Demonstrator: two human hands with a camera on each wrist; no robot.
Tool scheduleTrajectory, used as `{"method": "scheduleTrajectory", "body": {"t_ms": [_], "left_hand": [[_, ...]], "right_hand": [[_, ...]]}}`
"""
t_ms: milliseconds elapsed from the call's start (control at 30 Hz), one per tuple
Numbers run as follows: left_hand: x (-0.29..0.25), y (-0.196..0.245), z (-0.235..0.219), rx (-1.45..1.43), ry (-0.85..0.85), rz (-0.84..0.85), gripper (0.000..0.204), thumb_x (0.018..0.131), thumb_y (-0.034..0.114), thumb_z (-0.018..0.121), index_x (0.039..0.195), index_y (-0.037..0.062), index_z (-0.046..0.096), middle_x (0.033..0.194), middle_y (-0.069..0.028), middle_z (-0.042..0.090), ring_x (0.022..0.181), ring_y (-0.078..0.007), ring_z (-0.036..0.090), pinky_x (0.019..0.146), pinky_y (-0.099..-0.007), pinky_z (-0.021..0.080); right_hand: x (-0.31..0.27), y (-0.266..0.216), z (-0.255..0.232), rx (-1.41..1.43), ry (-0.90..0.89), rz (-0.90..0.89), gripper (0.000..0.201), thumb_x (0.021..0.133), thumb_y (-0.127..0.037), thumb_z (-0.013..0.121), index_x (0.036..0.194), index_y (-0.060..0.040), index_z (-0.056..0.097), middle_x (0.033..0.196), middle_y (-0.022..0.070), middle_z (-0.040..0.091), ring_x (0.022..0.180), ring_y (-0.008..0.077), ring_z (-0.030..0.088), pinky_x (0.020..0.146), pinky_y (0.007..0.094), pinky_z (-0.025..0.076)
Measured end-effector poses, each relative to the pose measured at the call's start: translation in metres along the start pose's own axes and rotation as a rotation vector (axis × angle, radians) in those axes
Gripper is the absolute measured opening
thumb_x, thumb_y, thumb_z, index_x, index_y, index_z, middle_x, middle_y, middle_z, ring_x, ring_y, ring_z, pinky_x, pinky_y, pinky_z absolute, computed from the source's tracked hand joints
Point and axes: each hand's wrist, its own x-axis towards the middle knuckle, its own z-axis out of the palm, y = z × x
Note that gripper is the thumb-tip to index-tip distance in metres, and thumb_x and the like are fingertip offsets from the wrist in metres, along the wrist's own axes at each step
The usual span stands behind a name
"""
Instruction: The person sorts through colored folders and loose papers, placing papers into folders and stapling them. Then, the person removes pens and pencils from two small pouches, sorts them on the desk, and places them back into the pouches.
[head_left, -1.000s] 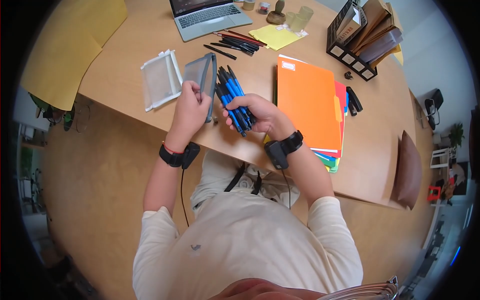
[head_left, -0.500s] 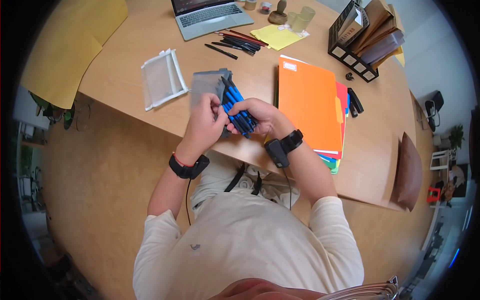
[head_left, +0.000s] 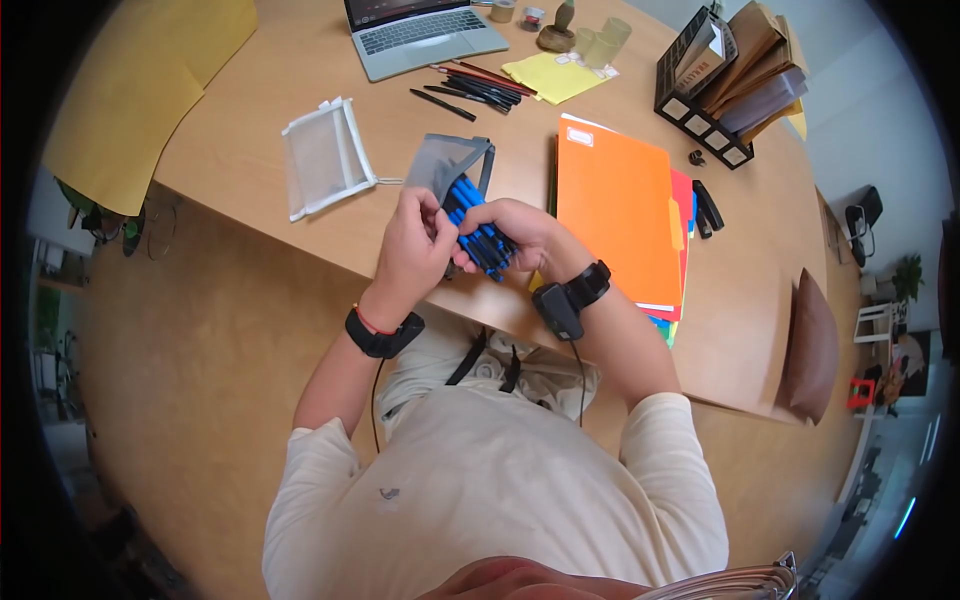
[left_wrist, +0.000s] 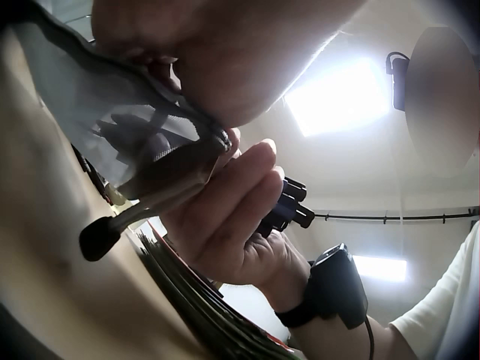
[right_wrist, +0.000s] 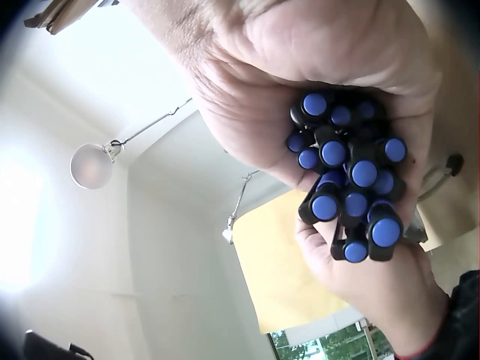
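The right hand [head_left: 518,232] grips a bundle of blue and black pens [head_left: 486,246]; their blue ends [right_wrist: 364,173] face the right wrist camera. The left hand [head_left: 416,240] pinches the edge of a grey mesh zip pouch [head_left: 440,158]. The far ends of the pens lie inside the pouch's mouth, and both hands are close together over the table's near edge. In the left wrist view dark pen shapes show through the pouch's mesh [left_wrist: 75,94], beside the right hand's fingers [left_wrist: 232,199]. A white-edged mesh pouch [head_left: 325,165] lies to the left.
Orange folders [head_left: 610,210] are stacked on the right, with a black stapler [head_left: 707,208] beside them. Black pens [head_left: 480,90] and pencils lie near the laptop [head_left: 420,40]. A file holder [head_left: 702,130] stands at the back right, yellow paper [head_left: 130,90] at the far left.
The left hand has moved right with the grey pouch, up to the pens. The pouch, first beside the bundle, now surrounds the pens' far ends. The right hand has barely moved.
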Motion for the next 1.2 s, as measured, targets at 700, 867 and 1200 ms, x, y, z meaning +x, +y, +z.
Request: {"method": "scheduleTrajectory", "body": {"t_ms": [700,867,1200], "left_hand": [[-0.022,-0.018,0.016,0.275,-0.195,0.114,0.043,0.091,0.012,0.081,0.123,0.0024,0.054,0.099,-0.0080,0.061,0.084,-0.0188,0.062,0.075,-0.0337,0.053],[-0.025,-0.010,0.019,0.656,-0.168,0.183,0.050,0.084,0.016,0.084,0.122,0.0032,0.055,0.108,-0.0165,0.064,0.098,-0.0354,0.068,0.083,-0.0464,0.056],[-0.023,-0.018,0.033,0.899,-0.049,0.271,0.021,0.085,0.017,0.076,0.091,0.0024,0.062,0.082,-0.0170,0.069,0.079,-0.0370,0.072,0.066,-0.0480,0.058]], "right_hand": [[0.038,0.005,-0.019,0.116,0.353,-0.255,0.012,0.095,-0.004,0.067,0.104,0.0042,0.068,0.092,0.0156,0.071,0.075,0.0275,0.072,0.064,0.0417,0.061],[0.044,0.004,-0.006,0.078,0.397,-0.291,0.010,0.097,-0.004,0.067,0.104,0.0032,0.068,0.097,0.0157,0.071,0.082,0.0274,0.072,0.072,0.0417,0.062],[0.043,0.003,0.004,0.119,0.408,-0.361,0.013,0.095,-0.001,0.063,0.105,0.0050,0.069,0.090,0.0163,0.071,0.078,0.0289,0.071,0.071,0.0424,0.060]]}}
